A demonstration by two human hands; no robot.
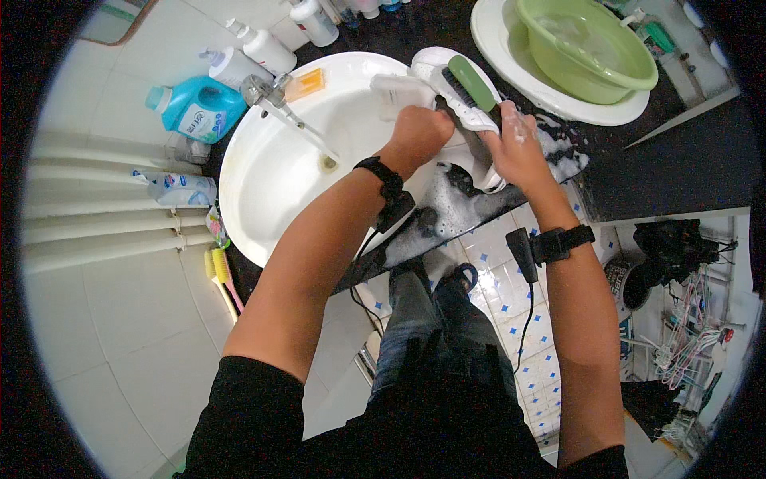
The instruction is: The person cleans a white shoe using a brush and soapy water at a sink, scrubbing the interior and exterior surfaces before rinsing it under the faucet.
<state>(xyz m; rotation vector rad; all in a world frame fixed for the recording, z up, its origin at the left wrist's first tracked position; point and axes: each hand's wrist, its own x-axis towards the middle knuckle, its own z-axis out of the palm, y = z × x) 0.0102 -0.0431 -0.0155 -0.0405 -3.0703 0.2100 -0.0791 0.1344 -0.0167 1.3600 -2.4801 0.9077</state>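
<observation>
A white shoe [477, 121] lies at the sink's right rim, on the wet, foamy counter. My left hand [418, 140] is closed at the shoe's left side and appears to grip its edge; the fingertips are hidden. In my right hand [517, 150] is a green-backed scrub brush [471, 83], its dark bristles against the shoe's upper. Suds cling to the right hand's fingers. A pale, see-through piece [392, 96] sits beyond the left fist over the basin; I cannot tell what it is.
Water runs from the faucet [267, 94] into the white sink [243, 188]. A blue detergent bottle [203, 110] and pump bottles [267, 52] line the left. Soap foam [451, 203] covers the counter's front edge. A green basin [634, 70] stands in a second sink [578, 112]; two brushes [223, 275] lean at left.
</observation>
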